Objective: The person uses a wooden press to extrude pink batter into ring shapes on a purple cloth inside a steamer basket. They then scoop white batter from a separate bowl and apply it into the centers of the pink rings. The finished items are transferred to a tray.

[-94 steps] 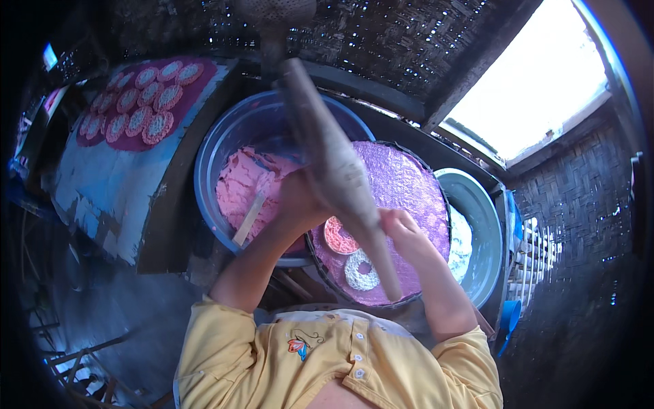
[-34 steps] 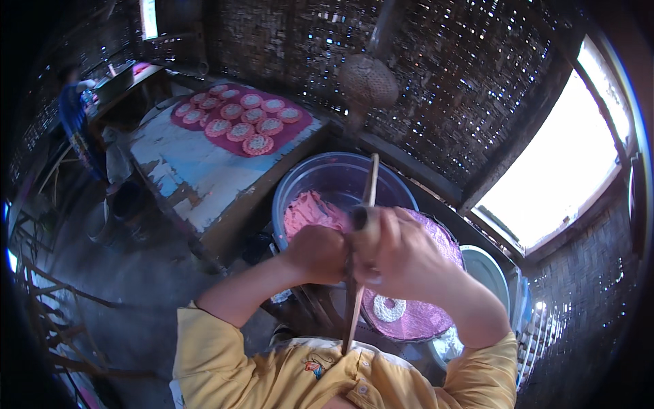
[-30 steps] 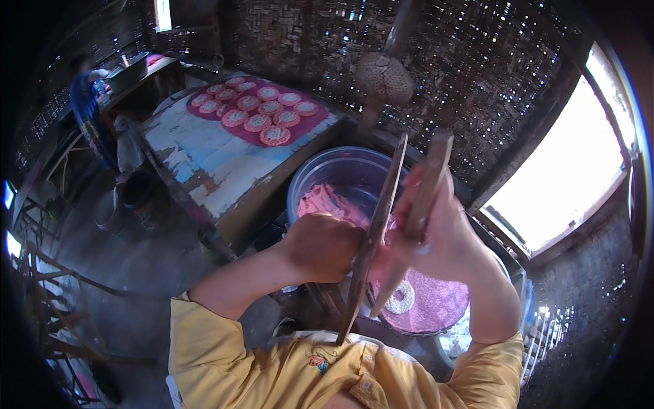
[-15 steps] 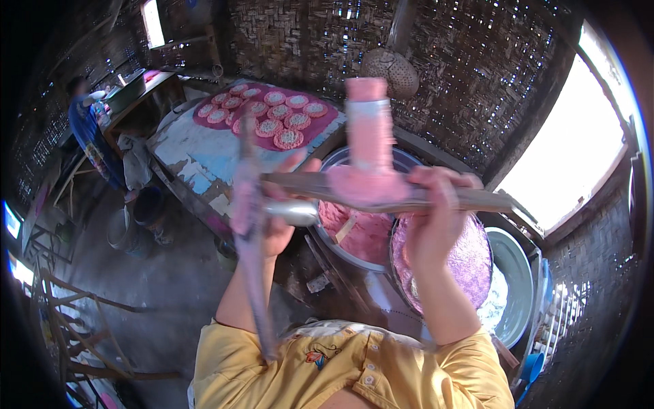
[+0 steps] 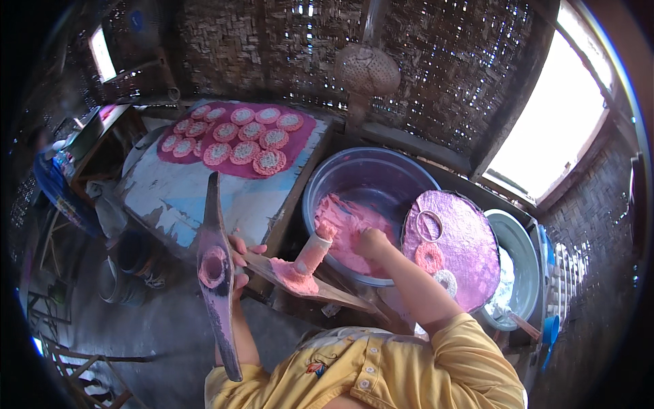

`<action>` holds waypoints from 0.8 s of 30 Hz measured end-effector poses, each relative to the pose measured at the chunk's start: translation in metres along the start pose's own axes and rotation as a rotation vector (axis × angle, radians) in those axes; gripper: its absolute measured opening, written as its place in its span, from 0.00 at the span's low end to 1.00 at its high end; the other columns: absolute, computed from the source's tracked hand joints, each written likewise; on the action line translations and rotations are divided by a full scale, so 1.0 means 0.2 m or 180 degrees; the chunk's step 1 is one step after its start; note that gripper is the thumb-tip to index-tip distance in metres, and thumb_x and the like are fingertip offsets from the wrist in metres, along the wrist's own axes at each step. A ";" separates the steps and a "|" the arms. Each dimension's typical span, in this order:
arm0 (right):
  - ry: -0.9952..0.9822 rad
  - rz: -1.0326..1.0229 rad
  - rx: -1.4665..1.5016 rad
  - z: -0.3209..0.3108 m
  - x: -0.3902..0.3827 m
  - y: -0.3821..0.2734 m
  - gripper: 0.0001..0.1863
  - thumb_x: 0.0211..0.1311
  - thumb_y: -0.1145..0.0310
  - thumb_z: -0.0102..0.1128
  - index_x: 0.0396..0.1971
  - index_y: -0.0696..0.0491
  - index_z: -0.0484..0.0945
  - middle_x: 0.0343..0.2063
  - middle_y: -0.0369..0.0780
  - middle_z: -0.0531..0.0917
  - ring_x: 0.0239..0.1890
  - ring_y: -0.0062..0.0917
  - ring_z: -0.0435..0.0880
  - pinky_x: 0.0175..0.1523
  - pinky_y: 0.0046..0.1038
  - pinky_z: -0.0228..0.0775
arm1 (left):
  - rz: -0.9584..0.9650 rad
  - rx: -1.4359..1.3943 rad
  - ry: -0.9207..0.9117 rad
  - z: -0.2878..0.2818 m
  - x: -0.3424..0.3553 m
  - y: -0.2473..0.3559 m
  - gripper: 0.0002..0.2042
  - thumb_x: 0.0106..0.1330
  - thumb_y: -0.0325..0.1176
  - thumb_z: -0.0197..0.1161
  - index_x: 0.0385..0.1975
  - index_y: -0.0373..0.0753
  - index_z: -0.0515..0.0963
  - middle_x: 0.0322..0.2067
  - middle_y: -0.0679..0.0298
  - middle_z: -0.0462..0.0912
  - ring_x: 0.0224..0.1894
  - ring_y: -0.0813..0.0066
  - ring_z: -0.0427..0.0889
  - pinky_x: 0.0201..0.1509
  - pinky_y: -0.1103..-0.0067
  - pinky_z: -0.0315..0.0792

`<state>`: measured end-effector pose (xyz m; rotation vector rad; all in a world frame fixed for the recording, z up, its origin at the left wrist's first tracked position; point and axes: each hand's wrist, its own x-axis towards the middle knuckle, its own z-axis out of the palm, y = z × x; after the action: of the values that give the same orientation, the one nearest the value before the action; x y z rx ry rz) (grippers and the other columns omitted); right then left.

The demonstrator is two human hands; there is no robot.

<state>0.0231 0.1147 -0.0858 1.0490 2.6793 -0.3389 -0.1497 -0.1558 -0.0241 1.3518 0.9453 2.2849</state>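
Note:
My left hand (image 5: 240,259) is closed round a wooden press of two bars. One bar (image 5: 216,273) stands nearly upright, with a pink-smeared round opening at its middle. The other bar (image 5: 347,301) slants to the lower right and bears a tilted tube (image 5: 314,253) coated in pink dough, with more dough bulging from its upper end. My right hand (image 5: 371,243) is down in a big grey-blue tub (image 5: 409,161), curled into the pink dough (image 5: 344,232); its fingertips are hidden.
Right of the tub, a round pink-covered board (image 5: 470,238) carries a ring (image 5: 429,225) and a pink dough disc (image 5: 429,258). Beyond it stands a pale green basin (image 5: 524,252). Several pink-and-white discs (image 5: 245,151) lie on the far-left table (image 5: 170,204). A person in blue (image 5: 58,180) stands farther left.
My right hand has let go of the tube-bearing bar and gone down into the dough. The press is lower and farther left, and its tube, upright before, now leans.

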 end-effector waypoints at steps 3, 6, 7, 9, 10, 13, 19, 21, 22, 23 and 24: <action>-0.0711 -0.0480 -0.0411 -0.06 0.03 0.09 0.13 0.49 0.71 0.54 0.35 0.58 0.81 0.32 0.47 0.84 0.32 0.36 0.85 0.37 0.32 0.78 | -0.0237 0.0066 -0.0010 -0.05 0.00 -0.05 0.16 0.46 0.33 0.74 0.29 0.38 0.74 0.37 0.61 0.68 0.44 0.57 0.78 0.56 0.59 0.72; -0.0935 -0.0463 -0.0264 -0.03 0.06 0.18 0.13 0.47 0.70 0.56 0.34 0.57 0.81 0.28 0.44 0.84 0.30 0.35 0.85 0.34 0.33 0.77 | 0.0144 -0.0154 -0.0154 -0.09 0.00 -0.11 0.16 0.46 0.33 0.74 0.31 0.36 0.74 0.37 0.60 0.66 0.50 0.65 0.71 0.53 0.59 0.76; -0.1074 -0.0378 -0.0059 0.01 0.07 0.20 0.13 0.47 0.70 0.56 0.33 0.59 0.81 0.27 0.44 0.84 0.30 0.35 0.85 0.33 0.33 0.77 | 0.0097 -0.0159 -0.0156 -0.11 0.01 -0.13 0.16 0.47 0.33 0.74 0.31 0.36 0.74 0.38 0.60 0.66 0.51 0.66 0.69 0.52 0.58 0.76; -0.1039 -0.0647 -0.0200 0.10 0.09 0.20 0.12 0.48 0.69 0.56 0.31 0.60 0.80 0.26 0.45 0.84 0.29 0.36 0.85 0.33 0.34 0.77 | -0.0299 -0.0240 -0.0443 -0.15 0.02 -0.14 0.16 0.49 0.32 0.73 0.34 0.36 0.75 0.40 0.60 0.65 0.51 0.65 0.71 0.54 0.59 0.75; -0.0863 -0.0997 -0.0575 0.14 0.11 0.18 0.12 0.49 0.68 0.56 0.30 0.61 0.80 0.26 0.45 0.84 0.28 0.36 0.85 0.32 0.34 0.77 | -0.0210 -0.0256 -0.0646 -0.16 0.03 -0.14 0.17 0.48 0.33 0.73 0.34 0.37 0.74 0.38 0.60 0.65 0.50 0.64 0.71 0.53 0.57 0.75; -0.0090 -0.0617 -0.0136 0.19 0.14 0.12 0.13 0.54 0.65 0.54 0.28 0.60 0.79 0.24 0.47 0.83 0.25 0.36 0.84 0.30 0.33 0.75 | -0.0509 -0.0477 -0.1052 -0.20 0.04 -0.12 0.18 0.49 0.32 0.73 0.35 0.38 0.72 0.40 0.59 0.63 0.51 0.52 0.72 0.55 0.54 0.74; -0.0555 0.1147 0.3163 0.08 0.15 0.00 0.25 0.63 0.50 0.51 0.24 0.60 0.76 0.17 0.41 0.76 0.15 0.27 0.75 0.19 0.29 0.65 | -0.0492 -0.0840 -0.1125 -0.19 0.06 -0.12 0.16 0.47 0.23 0.72 0.36 0.36 0.77 0.44 0.59 0.66 0.55 0.55 0.72 0.61 0.59 0.68; -0.0476 0.1171 0.3648 0.08 0.17 -0.04 0.26 0.64 0.49 0.51 0.22 0.60 0.75 0.15 0.40 0.74 0.12 0.24 0.72 0.16 0.28 0.61 | -0.0386 -0.0792 -0.1297 -0.19 0.07 -0.13 0.16 0.47 0.20 0.71 0.37 0.37 0.77 0.45 0.59 0.67 0.54 0.58 0.72 0.60 0.58 0.69; -0.0352 0.1171 0.3801 0.09 0.18 -0.06 0.23 0.64 0.52 0.53 0.22 0.59 0.75 0.15 0.40 0.75 0.12 0.24 0.71 0.16 0.28 0.60 | -0.0370 -0.0736 -0.1361 -0.19 0.08 -0.13 0.17 0.47 0.19 0.70 0.38 0.38 0.77 0.45 0.60 0.68 0.54 0.60 0.71 0.60 0.58 0.69; -0.0219 0.1154 0.3947 0.11 0.19 -0.07 0.20 0.64 0.56 0.54 0.22 0.59 0.75 0.15 0.40 0.75 0.11 0.24 0.70 0.16 0.27 0.60 | -0.0241 -0.0777 -0.1320 -0.18 0.08 -0.13 0.17 0.47 0.18 0.70 0.38 0.39 0.78 0.45 0.62 0.69 0.53 0.62 0.71 0.60 0.58 0.70; -0.0139 0.1115 0.4206 0.13 0.21 -0.09 0.18 0.63 0.58 0.54 0.23 0.59 0.76 0.15 0.40 0.75 0.12 0.23 0.71 0.16 0.27 0.60 | -0.0243 -0.0570 -0.1354 -0.17 0.08 -0.13 0.17 0.46 0.18 0.70 0.38 0.40 0.78 0.43 0.63 0.71 0.53 0.63 0.70 0.59 0.57 0.70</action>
<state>-0.0155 0.1201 -0.1216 1.6621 1.9313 -2.1236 -0.1892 -0.1408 -0.0437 1.6001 0.6243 1.8642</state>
